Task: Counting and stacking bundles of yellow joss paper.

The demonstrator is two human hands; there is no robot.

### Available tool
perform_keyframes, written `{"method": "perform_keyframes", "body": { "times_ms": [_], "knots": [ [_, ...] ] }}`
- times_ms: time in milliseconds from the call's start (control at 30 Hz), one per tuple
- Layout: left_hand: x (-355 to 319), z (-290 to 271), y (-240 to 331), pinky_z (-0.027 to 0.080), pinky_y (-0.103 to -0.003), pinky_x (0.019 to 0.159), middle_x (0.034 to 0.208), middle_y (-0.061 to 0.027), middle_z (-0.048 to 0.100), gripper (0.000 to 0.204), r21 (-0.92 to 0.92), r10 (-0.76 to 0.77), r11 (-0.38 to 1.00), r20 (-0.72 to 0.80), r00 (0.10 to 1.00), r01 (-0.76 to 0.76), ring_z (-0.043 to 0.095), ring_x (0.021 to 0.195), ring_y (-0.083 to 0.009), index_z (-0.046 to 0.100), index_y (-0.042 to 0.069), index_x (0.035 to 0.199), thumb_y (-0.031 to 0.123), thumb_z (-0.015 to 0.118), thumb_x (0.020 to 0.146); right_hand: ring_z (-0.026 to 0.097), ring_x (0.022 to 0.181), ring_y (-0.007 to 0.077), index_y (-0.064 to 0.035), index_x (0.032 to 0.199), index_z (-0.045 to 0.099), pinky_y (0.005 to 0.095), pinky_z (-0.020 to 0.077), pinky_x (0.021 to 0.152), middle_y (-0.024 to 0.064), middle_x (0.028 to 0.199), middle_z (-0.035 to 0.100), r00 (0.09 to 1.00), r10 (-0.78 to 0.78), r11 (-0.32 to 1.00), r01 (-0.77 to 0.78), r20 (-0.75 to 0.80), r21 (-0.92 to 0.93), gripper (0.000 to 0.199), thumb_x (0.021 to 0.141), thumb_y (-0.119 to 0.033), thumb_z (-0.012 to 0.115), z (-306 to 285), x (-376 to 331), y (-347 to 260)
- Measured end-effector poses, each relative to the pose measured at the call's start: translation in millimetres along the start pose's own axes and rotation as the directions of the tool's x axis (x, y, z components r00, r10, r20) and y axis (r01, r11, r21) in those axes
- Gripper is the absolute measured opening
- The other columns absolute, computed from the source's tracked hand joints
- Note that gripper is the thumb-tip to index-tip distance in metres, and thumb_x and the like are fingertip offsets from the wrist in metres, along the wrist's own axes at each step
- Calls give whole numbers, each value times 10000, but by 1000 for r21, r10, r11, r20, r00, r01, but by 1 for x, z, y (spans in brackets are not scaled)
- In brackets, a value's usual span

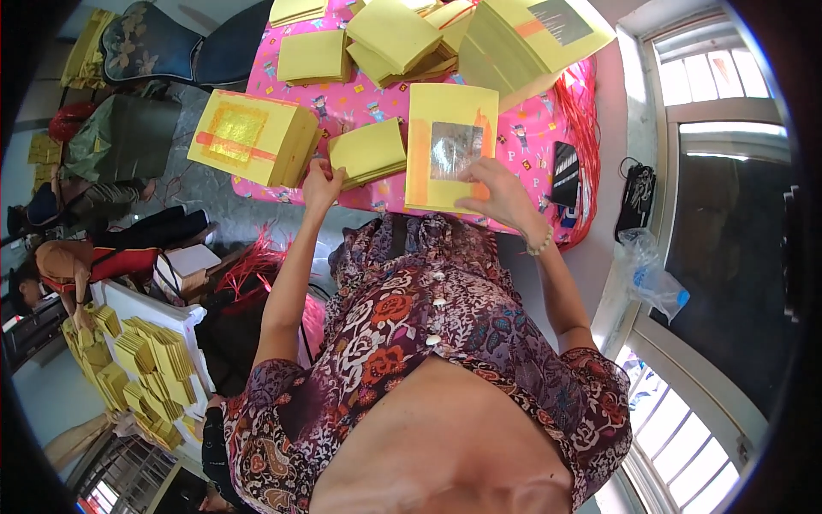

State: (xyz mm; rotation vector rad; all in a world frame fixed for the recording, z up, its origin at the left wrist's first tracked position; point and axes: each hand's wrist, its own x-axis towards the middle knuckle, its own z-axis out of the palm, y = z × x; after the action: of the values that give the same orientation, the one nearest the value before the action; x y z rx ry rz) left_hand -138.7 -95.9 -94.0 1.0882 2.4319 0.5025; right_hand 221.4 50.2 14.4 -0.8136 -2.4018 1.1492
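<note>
On the pink patterned table (pixel 385 199), my left hand (pixel 323 186) has its fingers closed at the left end of a small plain stack of yellow paper (pixel 368 152). To its right lies a yellow paper stack with a silver square (pixel 449 120) and orange smears. Over that stack's right side is my right hand (pixel 507 199), thumb and fingers apart; a beaded bracelet is on the wrist. A thick yellow stack with a gold square (pixel 253 137) stands left of my left hand, at the table's left edge. The left fingertips are partly hidden.
More yellow stacks (pixel 394 34) lie at the far side, with a tall silver-marked stack (pixel 535 43) at far right. Red strings (pixel 586 184) hang over the right edge beside a dark phone-like object (pixel 562 174). At left, other people work at a white table (pixel 193 330) with yellow bundles.
</note>
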Motion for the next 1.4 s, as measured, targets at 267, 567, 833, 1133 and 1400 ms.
{"method": "perform_keyframes", "body": {
  "times_ms": [267,567,833,1133,1400],
  "knots": [
    [-33,-34,67,521,-414,705,882,-130,631,408,236,322,932,-194,927,-274,651,820,-281,542,24,1142,301,683,879,609,922,280,-78,930,627,402,512,775,84,931,604,983,-129,964,156,133,-218,262,766,-234,759,2,-12,0],
    [-56,-42,152,506,-358,798,936,-90,638,341,-348,792,607,188,581,-714,621,897,-246,643,45,1011,195,811,754,632,748,289,-55,804,703,406,511,661,91,777,639,985,-47,999,51,168,-15,194,852,-243,693,-5,2,9],
    [-51,-28,150,514,-349,770,919,-93,642,370,-366,706,708,379,598,-604,636,847,-235,627,43,1028,163,815,734,623,699,284,-19,805,701,383,491,640,112,743,638,989,42,995,-53,141,79,227,859,-239,693,1,3,16],
    [-51,-29,149,509,-359,791,946,-105,650,363,-348,722,691,362,589,-633,637,871,-260,619,48,1038,142,799,738,630,678,224,-3,837,714,346,496,648,115,751,665,971,182,950,-215,156,225,255,848,-258,713,11,5,31],
    [-52,-32,150,495,-376,833,983,-104,651,376,-323,719,693,382,580,-645,627,921,-285,611,60,1052,148,796,737,635,685,203,1,850,722,339,499,656,106,752,672,956,225,935,-266,186,235,236,843,-235,712,11,6,29]
  ]
}}
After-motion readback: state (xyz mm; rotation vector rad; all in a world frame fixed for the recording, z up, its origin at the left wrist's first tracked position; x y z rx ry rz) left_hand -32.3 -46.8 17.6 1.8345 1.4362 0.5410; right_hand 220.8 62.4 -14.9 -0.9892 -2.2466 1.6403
